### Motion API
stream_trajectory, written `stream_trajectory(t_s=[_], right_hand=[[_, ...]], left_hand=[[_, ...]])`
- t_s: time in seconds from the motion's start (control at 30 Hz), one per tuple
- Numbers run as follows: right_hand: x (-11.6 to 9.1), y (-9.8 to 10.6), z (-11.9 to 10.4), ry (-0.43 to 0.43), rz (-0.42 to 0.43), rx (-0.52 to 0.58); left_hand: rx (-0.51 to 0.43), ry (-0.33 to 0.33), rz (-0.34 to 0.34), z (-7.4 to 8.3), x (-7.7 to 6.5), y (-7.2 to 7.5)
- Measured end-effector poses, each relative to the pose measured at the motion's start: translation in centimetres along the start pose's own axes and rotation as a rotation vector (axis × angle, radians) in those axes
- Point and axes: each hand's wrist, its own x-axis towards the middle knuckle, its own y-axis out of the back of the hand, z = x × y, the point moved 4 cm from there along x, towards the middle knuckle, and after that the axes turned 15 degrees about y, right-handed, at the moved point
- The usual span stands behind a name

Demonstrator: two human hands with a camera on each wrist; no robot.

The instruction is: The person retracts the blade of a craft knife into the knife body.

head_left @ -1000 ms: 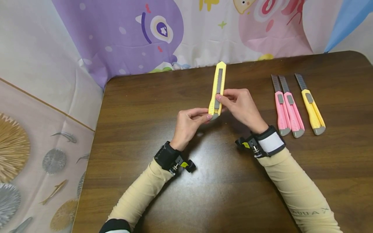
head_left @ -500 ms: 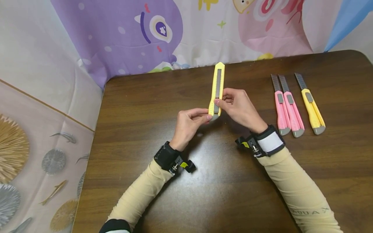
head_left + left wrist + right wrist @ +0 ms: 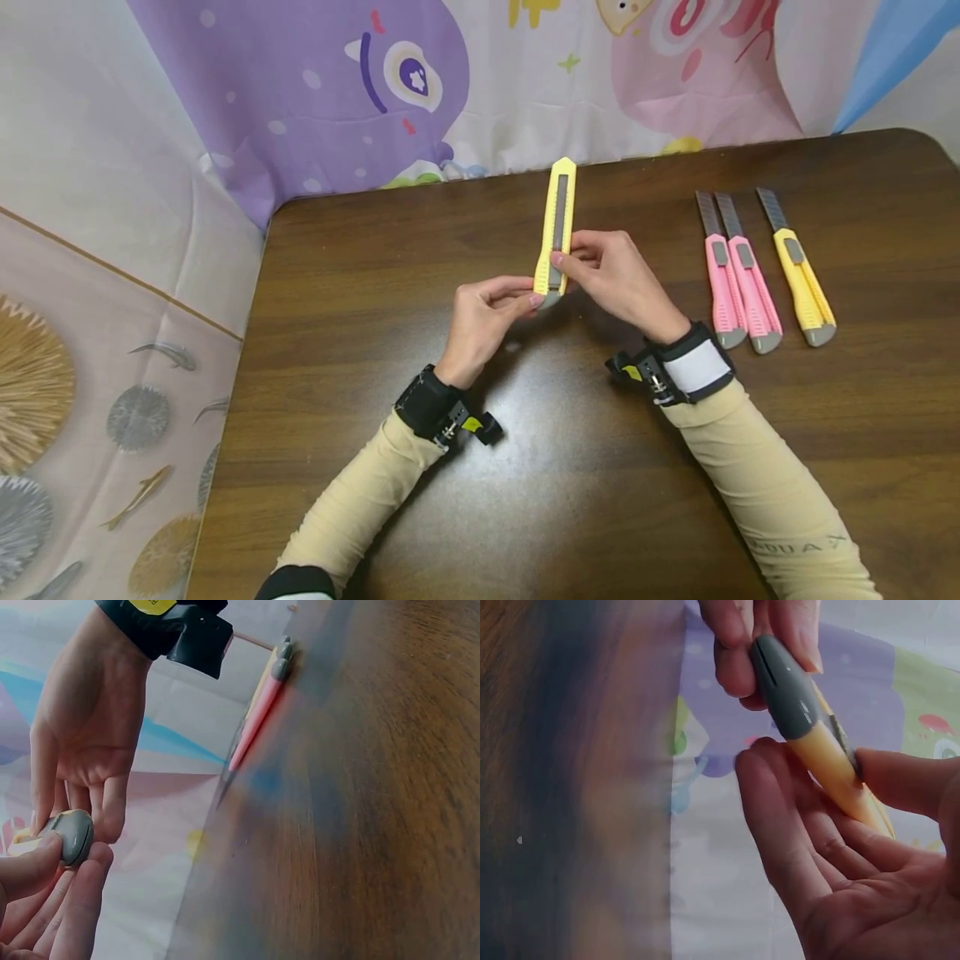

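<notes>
A yellow utility knife [image 3: 559,192] is held above the table, tip pointing away, with no blade showing beyond its tip. My left hand [image 3: 482,323] pinches its grey end cap [image 3: 76,838] between thumb and fingers. My right hand [image 3: 621,279] grips the lower body from the right, its thumb on the grey slider strip along the face. In the right wrist view the thumb [image 3: 904,780] presses one side while the fingers lie behind the knife. To the right on the table lie two pink utility knives [image 3: 724,287] and another yellow utility knife [image 3: 805,287], their blades out.
The dark wooden table [image 3: 337,250] runs under both hands. A cartoon-printed curtain [image 3: 510,100] hangs along its far edge, and a patterned cloth [image 3: 112,400] stands at the left. The exposed blades of the lying knives point towards the far edge.
My right thumb has moved down the held knife with the slider, towards the grey end cap. The knife has shifted slightly left; the left hand has barely moved.
</notes>
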Motion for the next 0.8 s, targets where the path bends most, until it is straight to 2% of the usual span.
stream_trajectory(t_s=[0.27,0.8], right_hand=[[0.05,-0.11,0.14,0.003,-0.017,0.081],[-0.07,-0.11,0.20,-0.009,0.012,0.008]], left_hand=[[-0.014,-0.015,-0.010,-0.17,0.02,0.09],[-0.009,-0.004,-0.010,-0.13,0.06,-0.10]])
